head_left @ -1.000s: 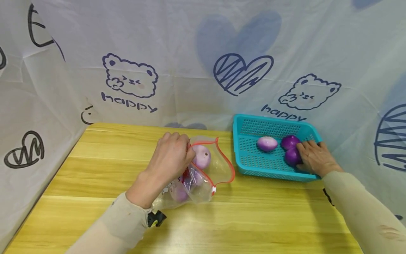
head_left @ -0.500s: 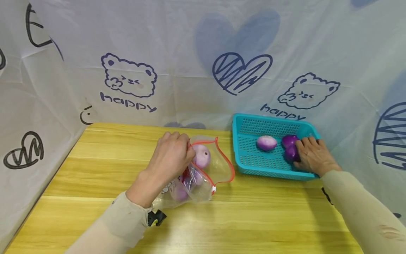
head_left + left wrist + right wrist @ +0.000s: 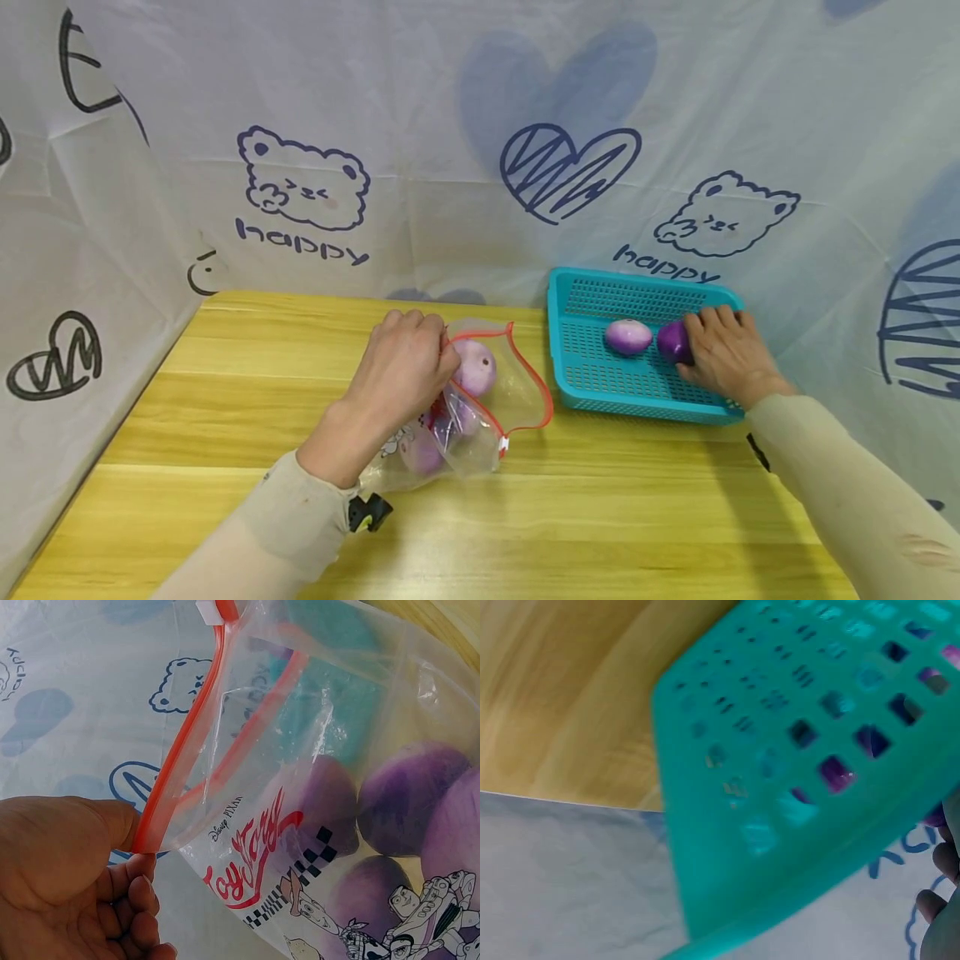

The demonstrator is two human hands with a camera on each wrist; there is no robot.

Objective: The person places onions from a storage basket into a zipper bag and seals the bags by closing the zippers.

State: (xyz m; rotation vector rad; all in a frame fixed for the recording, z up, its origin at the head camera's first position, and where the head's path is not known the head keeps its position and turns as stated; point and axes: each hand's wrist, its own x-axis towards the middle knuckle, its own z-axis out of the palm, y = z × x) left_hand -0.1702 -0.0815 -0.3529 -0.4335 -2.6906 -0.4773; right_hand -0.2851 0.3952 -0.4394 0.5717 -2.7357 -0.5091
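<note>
My left hand (image 3: 401, 362) pinches the red zip edge of a clear zip bag (image 3: 517, 383), between thumb and fingers in the left wrist view. Several pale purple red onions (image 3: 412, 799) lie inside the bag, whose mouth gapes toward the right. Over the right end of a turquoise basket (image 3: 562, 367), my right hand (image 3: 731, 354) curls its fingers round a dark red onion, mostly hidden under the hand. A dark purple red onion (image 3: 673, 342) shows just left of those fingers. Farther left in the basket lies a paler red onion (image 3: 628, 337).
The bag and basket stand on a yellow wooden table (image 3: 525, 533). Behind it hangs a white curtain (image 3: 435, 208) with bear and heart drawings. In the right wrist view, the basket's perforated side (image 3: 780, 787) fills most of the frame.
My right hand has shifted slightly left and away from me in the basket, now covering one of the two dark onions. The left hand and bag stay almost still.
</note>
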